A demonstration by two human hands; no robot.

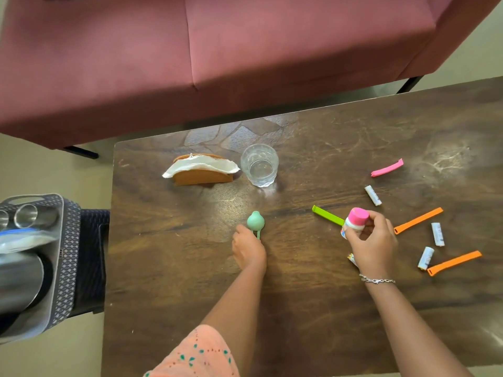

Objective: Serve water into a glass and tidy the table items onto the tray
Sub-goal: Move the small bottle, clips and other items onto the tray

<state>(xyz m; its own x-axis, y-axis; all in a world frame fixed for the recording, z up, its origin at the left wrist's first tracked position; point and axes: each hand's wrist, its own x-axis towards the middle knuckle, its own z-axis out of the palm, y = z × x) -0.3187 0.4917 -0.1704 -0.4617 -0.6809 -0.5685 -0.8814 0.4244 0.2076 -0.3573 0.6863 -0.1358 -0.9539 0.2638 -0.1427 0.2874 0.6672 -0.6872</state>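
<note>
Glass (pixel 260 165) stands upright on the table (pixel 299 308), well beyond the left hand (pixel 249 250), just beside a napkin holder (pixel 202 170); whether it holds water cannot be told. Tray (pixel 64 257) sits off the table's edge, far to the left of that hand, carrying steel vessels.

Left hand is closed around the stem of a small green item (pixel 255 221), whose bulb rests on the table just beyond the fingers.

Right hand (pixel 371 240) is curled around a small bottle (pixel 355 219) with a pink cap, raised above the table. A green clip (pixel 328 215) lies just left of it. Orange clips (pixel 417 220) and white tubes (pixel 437 234) lie scattered to its right; a pink clip (pixel 387 168) lies beyond it.
</note>
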